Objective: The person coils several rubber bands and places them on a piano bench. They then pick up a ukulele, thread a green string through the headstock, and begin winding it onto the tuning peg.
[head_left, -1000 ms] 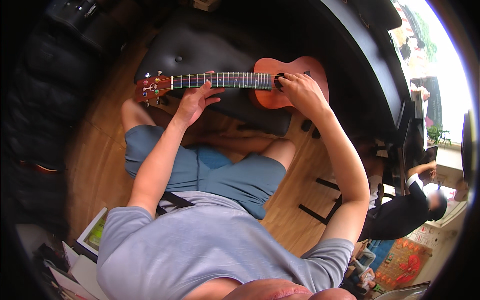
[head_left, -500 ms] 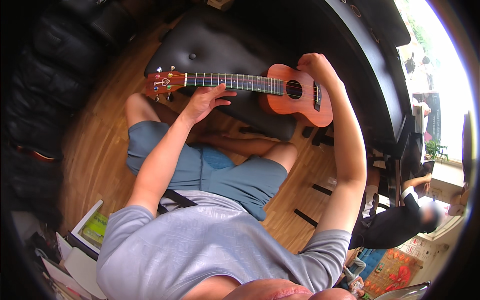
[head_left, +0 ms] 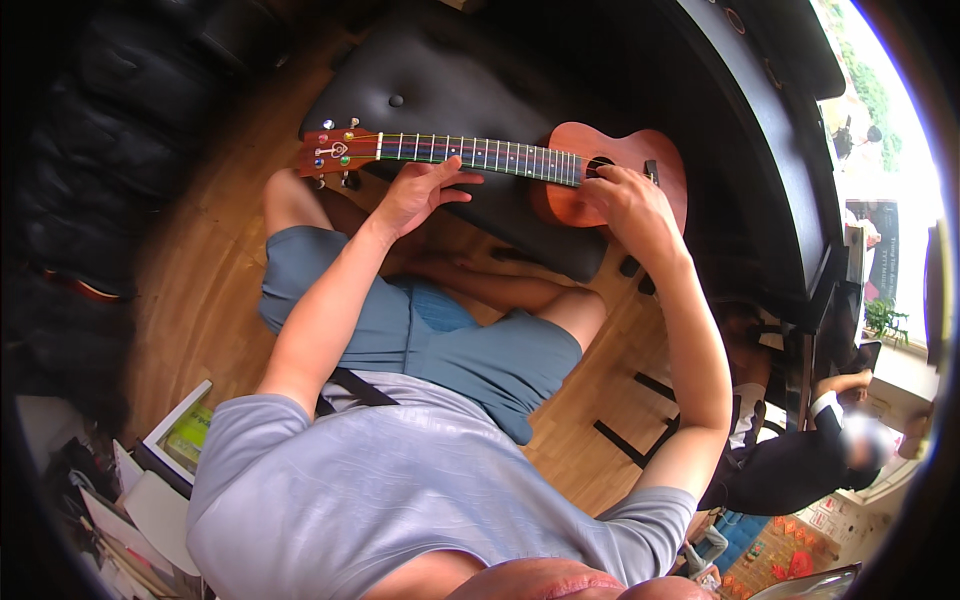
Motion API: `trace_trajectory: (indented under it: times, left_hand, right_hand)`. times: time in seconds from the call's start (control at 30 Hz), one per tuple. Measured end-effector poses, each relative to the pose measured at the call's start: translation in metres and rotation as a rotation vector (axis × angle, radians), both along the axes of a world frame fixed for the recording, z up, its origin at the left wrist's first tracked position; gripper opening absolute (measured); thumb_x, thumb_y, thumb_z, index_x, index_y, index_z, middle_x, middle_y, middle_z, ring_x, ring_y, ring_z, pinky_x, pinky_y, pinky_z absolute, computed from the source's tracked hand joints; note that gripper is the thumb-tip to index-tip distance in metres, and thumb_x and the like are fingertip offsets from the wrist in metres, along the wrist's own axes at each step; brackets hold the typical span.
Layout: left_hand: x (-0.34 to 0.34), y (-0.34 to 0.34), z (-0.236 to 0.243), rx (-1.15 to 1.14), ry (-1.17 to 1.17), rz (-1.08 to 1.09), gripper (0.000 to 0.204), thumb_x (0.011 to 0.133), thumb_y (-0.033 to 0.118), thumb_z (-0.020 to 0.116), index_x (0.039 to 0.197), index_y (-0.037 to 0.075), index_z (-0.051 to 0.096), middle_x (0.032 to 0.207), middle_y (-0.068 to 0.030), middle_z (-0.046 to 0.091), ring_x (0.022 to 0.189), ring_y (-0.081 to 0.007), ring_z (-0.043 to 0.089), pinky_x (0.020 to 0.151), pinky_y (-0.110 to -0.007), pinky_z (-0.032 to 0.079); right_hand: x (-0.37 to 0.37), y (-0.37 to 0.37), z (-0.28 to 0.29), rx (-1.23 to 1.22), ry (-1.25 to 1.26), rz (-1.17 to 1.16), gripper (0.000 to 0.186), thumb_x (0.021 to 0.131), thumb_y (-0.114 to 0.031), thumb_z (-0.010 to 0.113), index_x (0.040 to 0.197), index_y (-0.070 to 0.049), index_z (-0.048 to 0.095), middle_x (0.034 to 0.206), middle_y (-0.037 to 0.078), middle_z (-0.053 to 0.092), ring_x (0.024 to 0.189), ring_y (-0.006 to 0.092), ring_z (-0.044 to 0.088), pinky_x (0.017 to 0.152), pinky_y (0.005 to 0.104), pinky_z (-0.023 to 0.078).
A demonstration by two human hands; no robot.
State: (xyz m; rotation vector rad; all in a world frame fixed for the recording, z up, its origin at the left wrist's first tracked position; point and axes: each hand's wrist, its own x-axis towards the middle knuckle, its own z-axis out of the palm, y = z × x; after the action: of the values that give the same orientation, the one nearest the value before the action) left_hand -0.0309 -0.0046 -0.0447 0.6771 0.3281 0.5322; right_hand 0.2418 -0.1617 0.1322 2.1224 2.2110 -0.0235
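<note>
A brown wooden ukulele lies across the front of a black padded bench, its headstock to the left and its body to the right. Beside the middle of its neck is my left hand, palm turned up. The left thumb touches the edge of the fretboard, and the other fingers stretch out below the neck, apart from each other. My right hand hangs over the ukulele's body, with its fingers at the strings near the sound hole. Those fingers are spread and slightly bent, and they partly cover the hole.
The black bench has a buttoned top. A large black piano-like piece of furniture curves along the right. At lower left stands a white box with a green packet. Another person in dark clothes sits at far right, near black stool legs.
My right hand has come down from the ukulele's far edge onto the strings by the sound hole. The left hand stays at the neck. The view has shifted slightly.
</note>
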Motion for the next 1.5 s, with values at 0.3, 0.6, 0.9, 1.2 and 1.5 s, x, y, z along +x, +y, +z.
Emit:
trace_trajectory:
  times: [0.3, 0.6, 0.9, 1.2, 1.5]
  left_hand:
    - [0.000, 0.004, -0.009, 0.048, 0.006, 0.011, 0.027, 0.105, 0.030, 0.068, 0.119, 0.008, 0.071, 0.125, -0.0086, 0.071, 0.119, -0.0270, 0.070, 0.088, -0.037, 0.061]
    - [0.001, 0.001, -0.008, 0.035, 0.020, 0.024, 0.028, 0.105, 0.025, 0.068, 0.126, 0.006, 0.069, 0.126, -0.0098, 0.071, 0.120, -0.0274, 0.070, 0.089, -0.038, 0.061]
    - [-0.001, 0.001, -0.001, 0.058, 0.015, 0.005, 0.029, 0.107, 0.022, 0.065, 0.131, 0.005, 0.066, 0.130, -0.0117, 0.070, 0.121, -0.0264, 0.069, 0.090, -0.038, 0.062]
    - [0.000, -0.001, 0.004, 0.061, 0.012, 0.006, 0.039, 0.105, 0.027, 0.068, 0.135, 0.001, 0.064, 0.129, -0.0109, 0.071, 0.118, -0.0229, 0.070, 0.092, -0.037, 0.060]
    - [-0.002, 0.000, 0.001, 0.068, 0.023, -0.028, 0.040, 0.104, 0.029, 0.070, 0.132, 0.001, 0.066, 0.130, -0.0102, 0.070, 0.118, -0.0218, 0.070, 0.091, -0.037, 0.060]
  right_hand:
    - [0.064, 0.096, 0.014, -0.297, 0.336, -0.257, 0.017, 0.080, -0.011, 0.081, 0.096, -0.006, 0.082, 0.092, 0.011, 0.078, 0.088, 0.0225, 0.075, 0.080, 0.0354, 0.059]
    - [0.050, 0.049, -0.023, 0.150, -0.024, 0.066, 0.007, 0.090, -0.011, 0.067, 0.088, -0.006, 0.071, 0.090, 0.014, 0.071, 0.090, 0.0350, 0.070, 0.080, 0.0461, 0.058]
    - [-0.004, 0.026, 0.019, -0.133, 0.542, -0.158, 0.018, 0.080, -0.004, 0.081, 0.096, 0.001, 0.077, 0.096, 0.013, 0.074, 0.089, 0.0301, 0.072, 0.083, 0.0382, 0.056]
    - [0.082, 0.065, 0.000, 0.048, 0.278, -0.273, 0.015, 0.087, -0.011, 0.075, 0.098, -0.001, 0.077, 0.094, 0.015, 0.076, 0.087, 0.0301, 0.074, 0.082, 0.0397, 0.058]
    - [-0.017, 0.012, 0.008, 0.036, 0.028, 0.043, 0.006, 0.087, -0.004, 0.069, 0.092, -0.004, 0.073, 0.103, 0.011, 0.071, 0.100, 0.0319, 0.069, 0.088, 0.0446, 0.055]
